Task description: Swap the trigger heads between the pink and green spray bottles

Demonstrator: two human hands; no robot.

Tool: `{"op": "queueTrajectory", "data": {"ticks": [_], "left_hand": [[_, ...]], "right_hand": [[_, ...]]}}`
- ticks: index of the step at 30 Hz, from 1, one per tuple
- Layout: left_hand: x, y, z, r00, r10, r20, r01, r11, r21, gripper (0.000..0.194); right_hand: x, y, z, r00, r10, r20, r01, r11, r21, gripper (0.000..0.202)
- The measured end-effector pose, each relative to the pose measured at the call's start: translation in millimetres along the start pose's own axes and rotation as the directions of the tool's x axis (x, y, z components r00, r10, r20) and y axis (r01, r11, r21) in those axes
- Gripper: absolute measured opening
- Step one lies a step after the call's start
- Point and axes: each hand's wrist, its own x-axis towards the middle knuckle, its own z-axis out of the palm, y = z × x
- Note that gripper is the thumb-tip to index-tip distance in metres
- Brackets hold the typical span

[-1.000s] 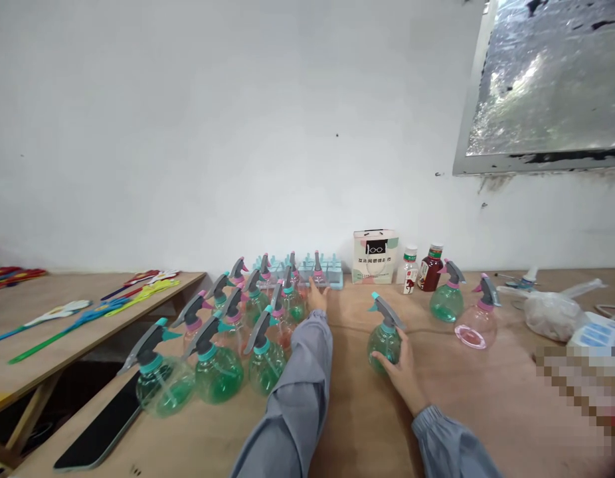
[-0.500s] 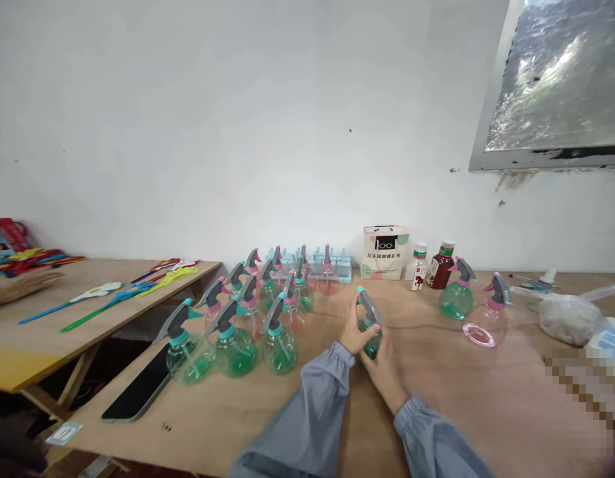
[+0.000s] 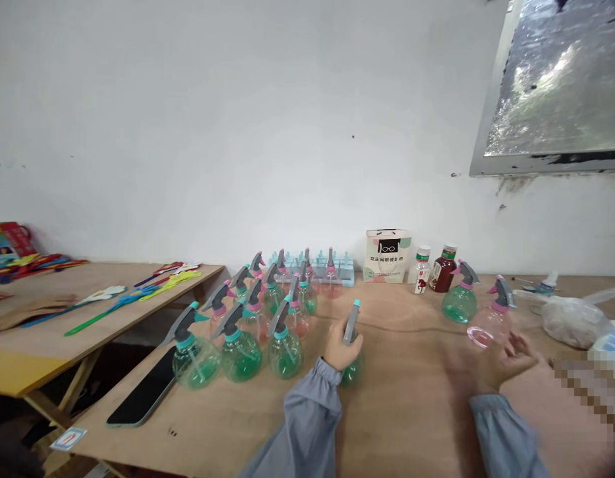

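Observation:
My left hand point(image 3: 341, 346) is closed around the neck and grey sprayer head of a green spray bottle point(image 3: 352, 373), which stands upright. Its turquoise nozzle tip shows above the fingers. My right hand point(image 3: 507, 364), slightly blurred, is off the bottle with its fingers loosely bent and apart, holding nothing visible. Just behind it is a pink spray bottle point(image 3: 493, 320), partly covered by the hand; whether they touch, I cannot tell. Beside that one stands another green spray bottle point(image 3: 459, 304). Left of my left hand, several green and pink spray bottles point(image 3: 242, 358) stand in a group.
A black phone point(image 3: 141, 392) lies at the table's left front. Along the wall are light-blue trays point(image 3: 345, 269), a paper bag point(image 3: 387, 259) and two drink bottles point(image 3: 443, 269). A clear plastic bag point(image 3: 574, 318) sits at right. A second table point(image 3: 38, 342) stands left.
My right hand has let go of the green spray bottle and moved right, towards the pink one. My left hand keeps its hold, with the bottle shifted slightly left.

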Motion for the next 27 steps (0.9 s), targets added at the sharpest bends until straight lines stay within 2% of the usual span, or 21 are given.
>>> {"op": "queueTrajectory", "data": {"ticks": [3, 5, 9, 12, 15, 18, 20, 22, 27], "left_hand": [[-2, 6, -1.3, 0.998, 0.054, 0.042, -0.049, 0.992, -0.119, 0.046], [-3, 7, -2.3, 0.993, 0.084, 0.087, -0.068, 0.983, -0.168, 0.048], [-3, 9, -4.9, 0.977, 0.117, 0.179, -0.082, 0.978, -0.193, 0.053], [-4, 9, -5.9, 0.978, 0.126, 0.166, -0.097, 0.98, -0.174, 0.047], [-3, 5, -3.7, 0.985, 0.121, 0.125, -0.102, 0.983, -0.149, 0.035], [-2, -3, 0.2, 0.997, 0.082, 0.015, -0.079, 0.984, -0.163, 0.016], [-1, -6, 1.2, 0.997, 0.067, -0.039, -0.073, 0.977, -0.199, 0.012], [0, -5, 0.1, 0.996, 0.09, -0.024, -0.093, 0.967, -0.238, 0.018], [0, 5, -5.9, 0.975, 0.188, 0.118, -0.141, 0.937, -0.32, 0.036]], "right_hand": [[29, 32, -1, 0.977, 0.103, -0.186, -0.111, 0.993, -0.029, 0.057], [37, 46, 2, 0.967, 0.141, -0.212, -0.16, 0.984, -0.076, 0.074], [42, 62, 15, 0.99, 0.127, -0.055, -0.135, 0.971, -0.197, 0.114], [44, 67, 23, 0.995, 0.088, 0.039, -0.076, 0.966, -0.246, 0.128], [45, 67, 24, 0.995, 0.075, 0.072, -0.054, 0.964, -0.26, 0.125], [38, 61, 18, 0.994, 0.09, 0.055, -0.074, 0.968, -0.242, 0.113], [28, 52, 13, 0.992, 0.108, 0.066, -0.09, 0.971, -0.223, 0.108], [15, 43, 10, 0.987, 0.113, 0.112, -0.092, 0.98, -0.178, 0.106], [-12, 25, 9, 0.975, 0.034, 0.221, -0.023, 0.998, -0.053, 0.11]]}}
